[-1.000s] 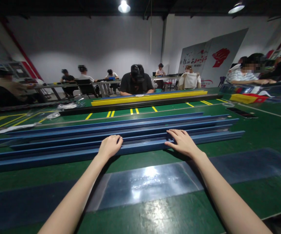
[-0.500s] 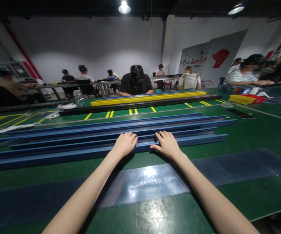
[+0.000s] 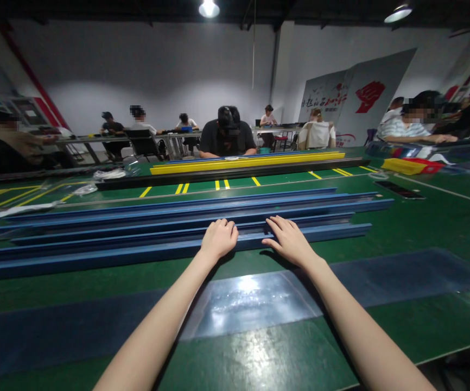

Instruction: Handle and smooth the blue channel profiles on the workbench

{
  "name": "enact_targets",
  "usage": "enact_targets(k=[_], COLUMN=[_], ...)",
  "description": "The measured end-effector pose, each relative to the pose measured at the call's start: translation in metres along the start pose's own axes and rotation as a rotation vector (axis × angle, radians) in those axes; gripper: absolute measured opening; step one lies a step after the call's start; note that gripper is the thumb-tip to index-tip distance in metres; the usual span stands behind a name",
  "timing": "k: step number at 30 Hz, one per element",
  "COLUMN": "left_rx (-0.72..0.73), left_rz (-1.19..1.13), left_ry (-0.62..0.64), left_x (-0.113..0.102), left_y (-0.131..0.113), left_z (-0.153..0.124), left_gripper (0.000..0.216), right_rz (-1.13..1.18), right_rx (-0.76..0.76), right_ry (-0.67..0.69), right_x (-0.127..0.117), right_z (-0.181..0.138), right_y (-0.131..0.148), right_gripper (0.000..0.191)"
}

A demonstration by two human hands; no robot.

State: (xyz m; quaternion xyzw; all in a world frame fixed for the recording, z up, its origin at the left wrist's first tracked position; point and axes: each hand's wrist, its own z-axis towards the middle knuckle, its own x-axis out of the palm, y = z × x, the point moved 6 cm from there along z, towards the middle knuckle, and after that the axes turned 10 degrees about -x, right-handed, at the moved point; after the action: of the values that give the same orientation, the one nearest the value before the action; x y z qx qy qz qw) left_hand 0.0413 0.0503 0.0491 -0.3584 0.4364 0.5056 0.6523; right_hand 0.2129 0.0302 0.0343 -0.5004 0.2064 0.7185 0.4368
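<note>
A long blue channel strip (image 3: 96,258) with raised edges lies nearest to me, running left to right across the table. My left hand (image 3: 221,238) is bent over this strip, its fingers curled together on it and the fingertips partly hidden. A short way to the right, my right hand (image 3: 287,238) rests over the same strip. Its fingers reach toward the far edge, while the thumb stands apart along the near edge. Just beyond, another blue channel strip (image 3: 332,209) lies roughly parallel. In front of my hands a clear plastic sheet (image 3: 255,304) lies flat, reflecting the lamp.
The green table (image 3: 434,233) carries a yellow strip (image 3: 251,162) and a black strip (image 3: 235,175) farther back. A phone-like dark slab (image 3: 400,189) and a yellow tray (image 3: 406,166) are at the right. A person (image 3: 227,136) sits opposite; several others sit behind.
Both my hands have shifted slightly right along the nearest blue strip. That strip's right end now lies a little farther left.
</note>
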Motion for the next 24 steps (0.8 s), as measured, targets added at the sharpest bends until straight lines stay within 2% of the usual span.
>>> enact_targets(k=[5, 16, 21, 24], left_rx=[-0.011, -0.064, -0.079, -0.066], left_rz=[0.036, 0.070, 0.095, 0.110], left_ry=[-0.016, 0.038, 0.051, 0.093], left_x=[0.000, -0.009, -0.010, -0.011], left_y=[0.022, 0.096, 0.116, 0.120], left_z=[-0.001, -0.017, -0.022, -0.020], left_gripper=[0.035, 0.040, 0.041, 0.042], right_rz=[-0.001, 0.019, -0.003, -0.027], right_rx=[0.052, 0.143, 0.122, 0.103], right_ry=[0.002, -0.028, -0.007, 0.007], right_x=[0.001, 0.000, -0.001, -0.003], right_z=[-0.006, -0.019, -0.013, -0.006], right_y=[-0.011, -0.041, -0.032, -0.021], right_gripper=[0.060, 0.062, 0.064, 0.064])
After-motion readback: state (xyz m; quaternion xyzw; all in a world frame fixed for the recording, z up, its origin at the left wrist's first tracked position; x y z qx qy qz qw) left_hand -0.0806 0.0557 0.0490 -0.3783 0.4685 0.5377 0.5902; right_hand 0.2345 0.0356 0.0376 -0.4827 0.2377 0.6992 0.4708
